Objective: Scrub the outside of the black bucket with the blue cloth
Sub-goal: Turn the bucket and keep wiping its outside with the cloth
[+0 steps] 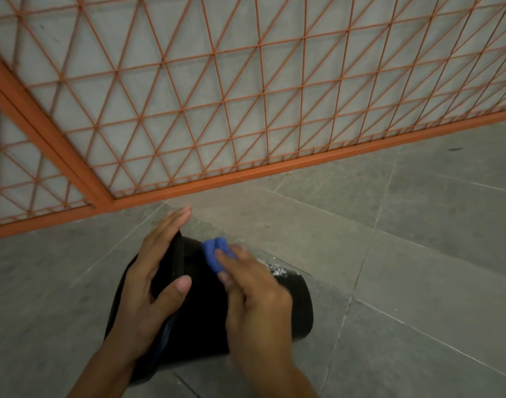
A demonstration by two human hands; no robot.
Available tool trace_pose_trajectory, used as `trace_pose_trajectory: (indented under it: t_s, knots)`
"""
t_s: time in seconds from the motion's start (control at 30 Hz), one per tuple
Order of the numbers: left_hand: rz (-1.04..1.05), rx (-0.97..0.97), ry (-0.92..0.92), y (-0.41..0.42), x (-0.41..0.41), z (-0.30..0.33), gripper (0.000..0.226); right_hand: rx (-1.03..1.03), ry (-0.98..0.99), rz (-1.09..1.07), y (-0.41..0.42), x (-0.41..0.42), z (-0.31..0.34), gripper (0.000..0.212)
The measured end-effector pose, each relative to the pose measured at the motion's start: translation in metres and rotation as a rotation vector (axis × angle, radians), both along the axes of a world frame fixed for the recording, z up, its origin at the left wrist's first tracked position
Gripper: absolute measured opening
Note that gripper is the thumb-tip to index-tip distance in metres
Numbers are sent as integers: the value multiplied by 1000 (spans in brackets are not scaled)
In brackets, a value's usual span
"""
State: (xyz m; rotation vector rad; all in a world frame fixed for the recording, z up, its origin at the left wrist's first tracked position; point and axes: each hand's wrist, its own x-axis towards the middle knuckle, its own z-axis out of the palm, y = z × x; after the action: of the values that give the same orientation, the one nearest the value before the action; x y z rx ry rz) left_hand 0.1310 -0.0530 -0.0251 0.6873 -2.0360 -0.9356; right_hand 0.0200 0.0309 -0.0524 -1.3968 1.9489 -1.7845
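**Two hands scrubbing a black bucket laid on its side**

A black bucket (292,305) lay on its side on a grey tiled floor (418,254), near the bottom centre of the view. Its open rim pointed left and its base pointed right. White specks marked the upper edge near the base.

The left hand (157,271) held the bucket at the rim. Its fingers lay straight along the far side of the rim, pointing away from the person, while the thumb curved over the near side, so the rim sat clasped between thumb and fingers.

The right hand (251,294) rested on the bucket's outer wall, just right of the rim. Its fingertips were bent down onto a bunched blue cloth (215,252), pinning it against the top of the wall. Most of the cloth was hidden under the fingers.

Beyond the bucket, an orange metal grille (217,96) with a triangular lattice stood along the floor, with a pale grey surface behind it.
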Motion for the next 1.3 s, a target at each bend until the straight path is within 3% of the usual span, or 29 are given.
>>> trace_pose_trajectory:
  t_s: [0.07,0.17,0.23,0.3,0.4,0.53,0.6,0.7,0.8,0.93,1.07,1.17,1.23,1.3]
  knots:
    - [3,-23,-20,3,-4,2,77,41,-47,-23,0,-5,1,33]
    - [-16,-36,-28,4,-6,2,79,-13,49,-121,11,9,-1,38]
    - [3,-4,-10,0,-4,2,79,-42,16,-39,5,8,0,34]
    - [23,39,11,1,-2,1,73,56,-39,11,-3,-6,-2,30]
    - [0,24,-2,5,-6,2,77,128,-59,-81,6,-11,-5,34]
    - [-1,20,-9,1,-3,2,76,25,7,-57,10,5,-6,37]
    - [26,46,5,1,-3,3,70,94,-36,12,3,-7,-6,32]
    - [-3,31,-20,3,-8,7,72,129,-79,-76,11,-15,-11,34]
    - [-43,3,-58,1,-10,8,78,37,-12,-115,20,3,-8,44]
    - [28,112,-119,2,-7,10,79,34,-53,-37,5,-13,-7,33]
    - [62,174,-133,19,-13,7,68,132,-218,-149,11,-30,-20,32]
    - [69,218,-42,31,-20,6,67,45,-131,-243,17,-18,-24,32]
    - [91,190,-51,28,-20,7,74,-5,-53,-172,16,-12,-20,32]
    - [100,173,-85,23,-17,8,79,39,-104,-74,9,-23,-16,31]
